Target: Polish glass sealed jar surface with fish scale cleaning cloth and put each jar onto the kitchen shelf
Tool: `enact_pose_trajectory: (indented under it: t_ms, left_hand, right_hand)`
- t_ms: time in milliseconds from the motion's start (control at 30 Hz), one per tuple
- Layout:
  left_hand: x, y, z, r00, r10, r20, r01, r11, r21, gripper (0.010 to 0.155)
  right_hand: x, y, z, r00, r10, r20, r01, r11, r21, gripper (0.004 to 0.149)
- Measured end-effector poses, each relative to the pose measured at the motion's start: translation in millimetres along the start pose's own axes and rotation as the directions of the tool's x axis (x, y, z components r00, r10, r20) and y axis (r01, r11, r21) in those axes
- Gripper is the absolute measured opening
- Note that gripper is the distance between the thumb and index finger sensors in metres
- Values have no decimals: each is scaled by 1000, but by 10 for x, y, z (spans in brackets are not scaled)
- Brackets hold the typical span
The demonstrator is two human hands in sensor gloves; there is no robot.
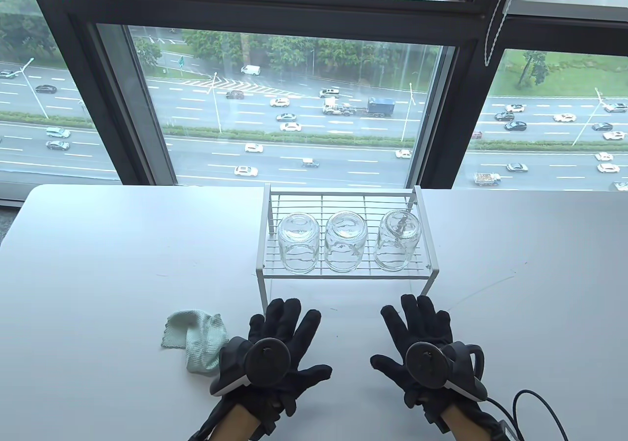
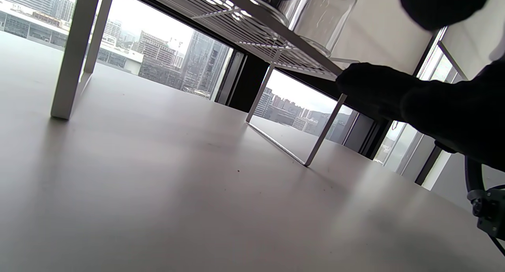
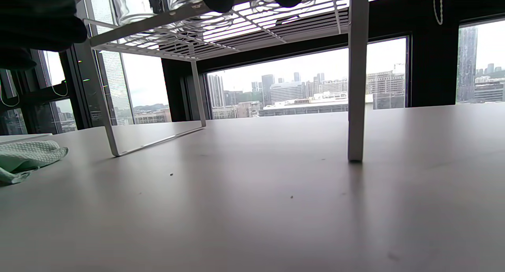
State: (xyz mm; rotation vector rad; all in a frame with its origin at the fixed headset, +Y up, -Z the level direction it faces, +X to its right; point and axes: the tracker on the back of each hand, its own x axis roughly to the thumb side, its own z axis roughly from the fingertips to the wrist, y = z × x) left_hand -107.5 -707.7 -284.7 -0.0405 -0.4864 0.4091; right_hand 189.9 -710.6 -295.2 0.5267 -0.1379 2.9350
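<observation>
Three clear glass jars stand upside down in a row on the white wire shelf (image 1: 269, 239): the left jar (image 1: 298, 244), the middle jar (image 1: 345, 241) and the right jar (image 1: 398, 240). A pale green cloth (image 1: 198, 338) lies crumpled on the table, just left of my left hand (image 1: 282, 335). Both hands lie flat in front of the shelf with fingers spread and hold nothing. My right hand (image 1: 417, 330) sits below the shelf's right end. The cloth (image 3: 23, 158) also shows at the left edge of the right wrist view.
The white table (image 1: 98, 264) runs back to a large window. The shelf's legs (image 3: 357, 86) stand on the table just beyond my fingertips. A black cable (image 1: 539, 406) curls off my right wrist at the bottom right.
</observation>
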Motion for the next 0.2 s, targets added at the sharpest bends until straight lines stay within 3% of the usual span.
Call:
enact_pose_trajectory:
  t_ms: [200]
  left_hand:
    - [-11, -19, -7, 1000, 5, -9, -6, 999, -37, 93]
  right_hand:
    - [29, 1, -2, 1000, -4, 15, 4, 1000, 16, 91]
